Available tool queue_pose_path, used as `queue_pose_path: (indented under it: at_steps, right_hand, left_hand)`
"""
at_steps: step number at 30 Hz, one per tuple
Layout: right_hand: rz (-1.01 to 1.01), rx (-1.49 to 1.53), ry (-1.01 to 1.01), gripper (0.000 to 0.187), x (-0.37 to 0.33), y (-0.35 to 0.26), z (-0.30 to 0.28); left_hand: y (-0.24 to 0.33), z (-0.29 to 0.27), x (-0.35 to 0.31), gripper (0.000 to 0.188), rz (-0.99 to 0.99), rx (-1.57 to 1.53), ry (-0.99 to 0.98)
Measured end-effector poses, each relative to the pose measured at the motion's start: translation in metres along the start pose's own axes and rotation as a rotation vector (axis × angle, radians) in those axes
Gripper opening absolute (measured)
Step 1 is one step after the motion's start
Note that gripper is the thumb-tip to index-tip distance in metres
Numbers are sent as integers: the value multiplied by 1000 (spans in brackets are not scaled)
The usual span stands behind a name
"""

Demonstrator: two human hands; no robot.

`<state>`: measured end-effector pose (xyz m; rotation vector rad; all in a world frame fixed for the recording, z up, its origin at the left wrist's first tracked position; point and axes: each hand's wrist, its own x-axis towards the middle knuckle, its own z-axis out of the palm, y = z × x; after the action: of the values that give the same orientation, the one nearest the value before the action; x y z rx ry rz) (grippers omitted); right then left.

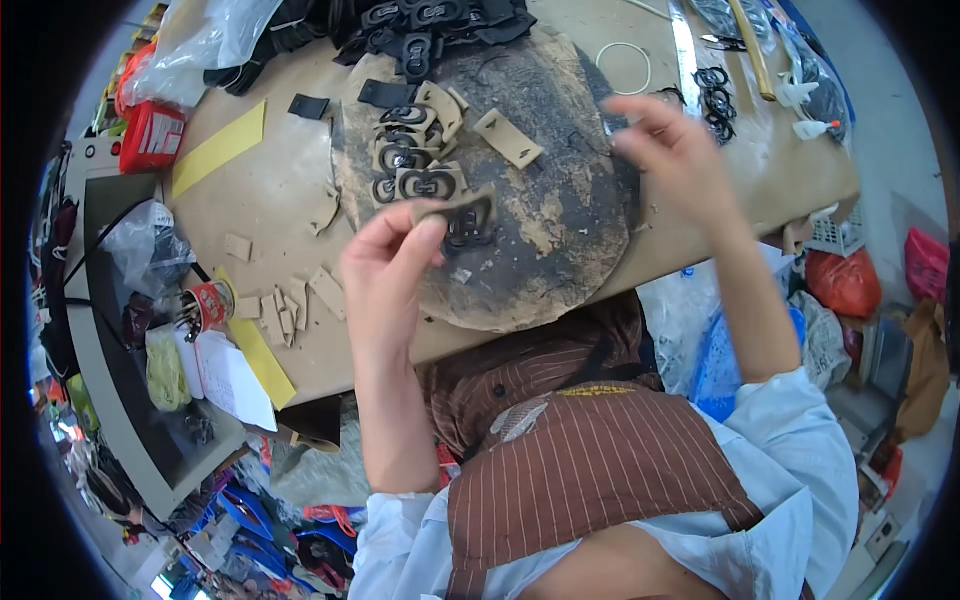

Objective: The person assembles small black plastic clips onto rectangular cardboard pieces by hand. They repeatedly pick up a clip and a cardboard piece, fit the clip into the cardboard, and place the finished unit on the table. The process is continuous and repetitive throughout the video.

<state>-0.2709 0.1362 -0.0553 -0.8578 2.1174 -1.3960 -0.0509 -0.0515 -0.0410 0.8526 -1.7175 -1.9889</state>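
My left hand (385, 270) is closed in a pinch on a tan fabric tab (478, 210) with a black fitting on it, held over the near left part of a round, worn dark board (560, 270). At the board's right rim my right hand (670, 150) is raised, its thumb and forefinger curled toward each other. A small greyish thing shows between those fingertips, too blurred to name. Several tan tabs with black oval fittings (428, 184) lie bunched on the board's left side. Apart from them rests a plain tan tab (508, 138) with slots.
A heap of black fittings (430, 20) lies at the back. Black rings (716, 100), a metal ruler (685, 45) and a wooden-handled tool (752, 50) are at the right. Tan scraps (285, 312), a red tin (210, 304) and yellow strips (220, 150) lie left.
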Motion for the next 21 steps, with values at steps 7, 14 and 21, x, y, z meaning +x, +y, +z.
queue_pose_path:
  at_steps: [7, 14, 21]
  right_hand:
    - [-82, -529, 120, 26, 33, 40, -70]
    - [-122, -723, 227, 24, 33, 33, -36]
    - [27, -417, 21, 21, 42, 40, -50]
  left_hand:
    - [7, -7, 7, 34, 480, 687, 405]
    - [-27, 20, -35, 32, 344, 513, 110]
    - [-33, 15, -49, 31, 383, 349, 115]
